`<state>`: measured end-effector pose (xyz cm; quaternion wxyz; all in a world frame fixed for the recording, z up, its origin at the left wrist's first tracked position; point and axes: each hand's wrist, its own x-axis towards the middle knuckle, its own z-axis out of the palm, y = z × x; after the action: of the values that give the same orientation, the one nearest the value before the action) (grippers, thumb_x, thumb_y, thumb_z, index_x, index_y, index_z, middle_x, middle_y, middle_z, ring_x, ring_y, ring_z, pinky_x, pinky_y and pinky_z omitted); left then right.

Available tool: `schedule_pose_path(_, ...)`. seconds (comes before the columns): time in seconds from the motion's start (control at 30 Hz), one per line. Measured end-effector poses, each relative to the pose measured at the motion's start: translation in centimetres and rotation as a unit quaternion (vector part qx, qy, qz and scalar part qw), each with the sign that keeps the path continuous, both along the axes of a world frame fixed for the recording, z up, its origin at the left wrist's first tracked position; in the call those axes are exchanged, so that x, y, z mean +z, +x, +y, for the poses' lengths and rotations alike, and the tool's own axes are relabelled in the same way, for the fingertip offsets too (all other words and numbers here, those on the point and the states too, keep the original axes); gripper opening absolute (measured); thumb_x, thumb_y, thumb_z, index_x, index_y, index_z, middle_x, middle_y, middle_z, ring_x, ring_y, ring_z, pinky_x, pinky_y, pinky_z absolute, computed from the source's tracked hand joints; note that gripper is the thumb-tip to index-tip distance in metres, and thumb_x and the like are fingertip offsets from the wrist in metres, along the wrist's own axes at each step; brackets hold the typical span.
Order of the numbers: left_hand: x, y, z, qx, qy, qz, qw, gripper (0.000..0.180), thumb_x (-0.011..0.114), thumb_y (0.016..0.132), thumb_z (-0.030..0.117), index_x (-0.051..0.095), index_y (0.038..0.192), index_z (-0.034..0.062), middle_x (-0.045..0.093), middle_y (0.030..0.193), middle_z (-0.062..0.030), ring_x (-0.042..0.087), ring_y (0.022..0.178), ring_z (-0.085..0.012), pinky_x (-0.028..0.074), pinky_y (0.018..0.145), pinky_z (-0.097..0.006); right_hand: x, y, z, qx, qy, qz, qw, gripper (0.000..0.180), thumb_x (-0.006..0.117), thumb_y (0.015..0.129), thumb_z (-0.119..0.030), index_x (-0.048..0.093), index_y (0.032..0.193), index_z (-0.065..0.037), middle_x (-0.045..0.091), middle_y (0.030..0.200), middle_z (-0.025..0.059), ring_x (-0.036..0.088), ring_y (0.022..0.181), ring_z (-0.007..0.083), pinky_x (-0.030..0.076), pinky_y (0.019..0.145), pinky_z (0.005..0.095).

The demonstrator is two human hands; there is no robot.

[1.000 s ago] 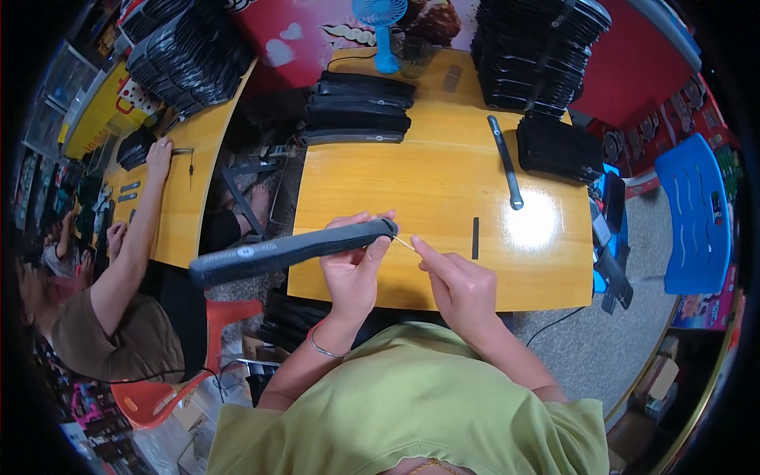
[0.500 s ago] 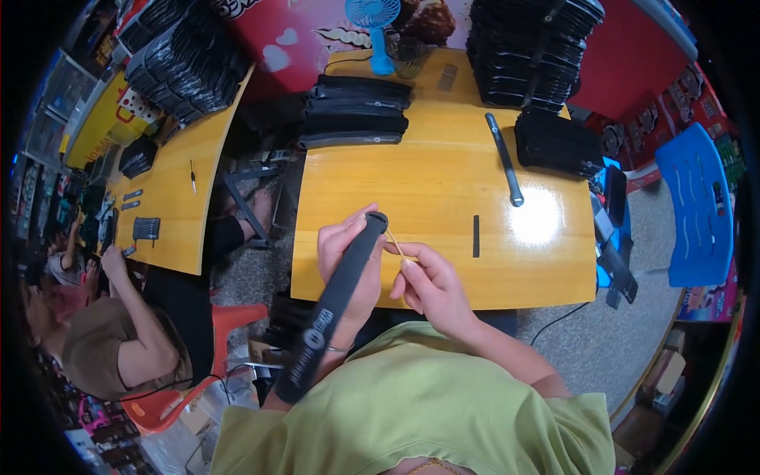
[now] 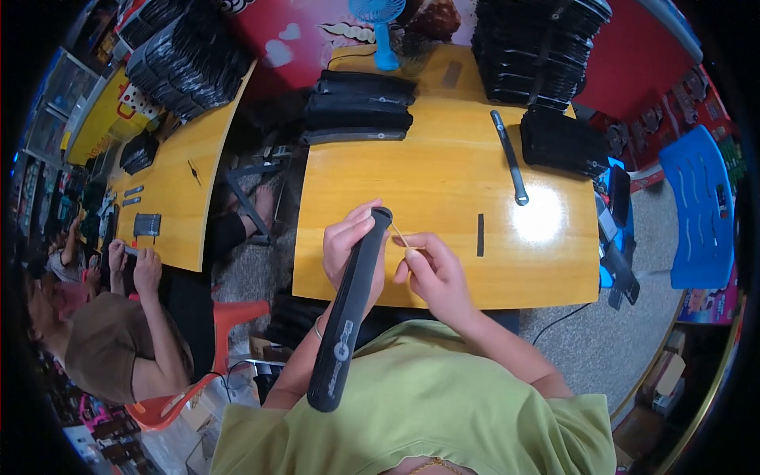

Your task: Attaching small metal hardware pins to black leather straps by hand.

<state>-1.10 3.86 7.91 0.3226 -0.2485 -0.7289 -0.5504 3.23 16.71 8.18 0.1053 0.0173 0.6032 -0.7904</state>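
Observation:
My left hand [image 3: 349, 243] is closed around the upper end of a bundle of long black straps [image 3: 345, 324], which slants down across my front toward my left forearm. A thin tan rubber band [image 3: 400, 234] runs from the rounded end of the straps to my right hand [image 3: 435, 273], whose thumb and fingers pinch it taut. On the yellow table [image 3: 427, 182], a short black strip [image 3: 480, 235] lies to the right of my hands. Beyond it lies a single black strap [image 3: 510, 157] with a slotted end.
Several strap bundles [image 3: 358, 107] lie at the back beside a blue fan [image 3: 385, 36]. Tall black stacks [image 3: 532, 55] and a smaller black pile [image 3: 562, 142] fill the back right. Left, a person [image 3: 119, 340] works at another table [image 3: 178, 229]. A blue chair [image 3: 697, 210] stands right.
The strap bundle has swung to a steeper angle, its lower end shifting right. My right hand has drawn slightly right with the rubber band. The other person's hands have come together at their table.

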Motion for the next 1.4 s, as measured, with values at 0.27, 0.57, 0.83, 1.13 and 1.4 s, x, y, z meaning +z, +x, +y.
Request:
schedule_pose_path(0.27, -1.4, 0.3, 0.2, -0.048, 0.110, -0.117, 0.986, 0.028, 0.058, 0.083, -0.009, 0.046, 0.106, 0.0009, 0.051, 0.104, -0.0137, 0.060, 0.103, -0.0296, 0.052, 0.082, -0.033, -1.6, -0.4, -0.1, -0.053, 0.127, 0.122, 0.983, 0.024, 0.044, 0.096, -0.012, 0.050, 0.118, -0.006, 0.055, 0.068, 0.0024, 0.037, 0.047, 0.0033, 0.029, 0.044, 0.0165)
schedule_pose_path(0.57, -1.5, 0.3, 0.2, -0.007, 0.014, -0.067, 0.998, 0.033, 0.055, 0.083, -0.012, 0.040, 0.106, 0.0056, 0.046, 0.102, -0.0106, 0.057, 0.107, -0.0368, 0.050, 0.087, -0.039, 0.9, -0.9, -0.5, 0.016, -0.232, -0.171, 0.957, 0.016, 0.044, 0.097, -0.015, 0.047, 0.112, -0.010, 0.051, 0.063, 0.0009, 0.031, 0.044, 0.0033, 0.024, 0.040, 0.0181)
schedule_pose_path(0.83, -2.0, -0.1, 0.1, -0.012, 0.027, -0.031, 0.999, 0.037, 0.061, 0.077, -0.013, 0.046, 0.106, 0.0032, 0.050, 0.100, -0.0131, 0.060, 0.102, -0.0373, 0.053, 0.081, -0.037, -1.3, -1.3, -1.6, -0.084, -0.098, 0.011, 0.992, 0.014, 0.044, 0.096, -0.012, 0.047, 0.109, -0.007, 0.055, 0.066, 0.0027, 0.038, 0.048, 0.0029, 0.029, 0.044, 0.0173)
schedule_pose_path(1.13, -0.4, -0.8, -1.4, -0.198, 0.269, -0.321, 0.886, 0.027, 0.056, 0.087, -0.004, 0.043, 0.111, 0.0019, 0.058, 0.101, -0.0126, 0.061, 0.101, -0.0258, 0.051, 0.087, -0.035, 0.4, -2.0, 0.6, -0.012, 0.029, 0.027, 0.999, 0.019, 0.049, 0.092, -0.008, 0.050, 0.111, -0.006, 0.058, 0.061, 0.0040, 0.054, 0.054, 0.0081, 0.038, 0.049, 0.0221)
schedule_pose_path(1.4, -0.3, -0.4, -0.7, -0.181, 0.337, -0.400, 0.833, 0.030, 0.058, 0.086, -0.003, 0.043, 0.112, 0.0017, 0.059, 0.099, -0.0118, 0.062, 0.093, -0.0184, 0.054, 0.084, -0.032, 1.3, -2.0, 0.8, -0.032, 0.217, 0.143, 0.965, 0.027, 0.050, 0.090, -0.002, 0.053, 0.117, -0.007, 0.058, 0.061, 0.0056, 0.059, 0.056, 0.0118, 0.040, 0.050, 0.0237)
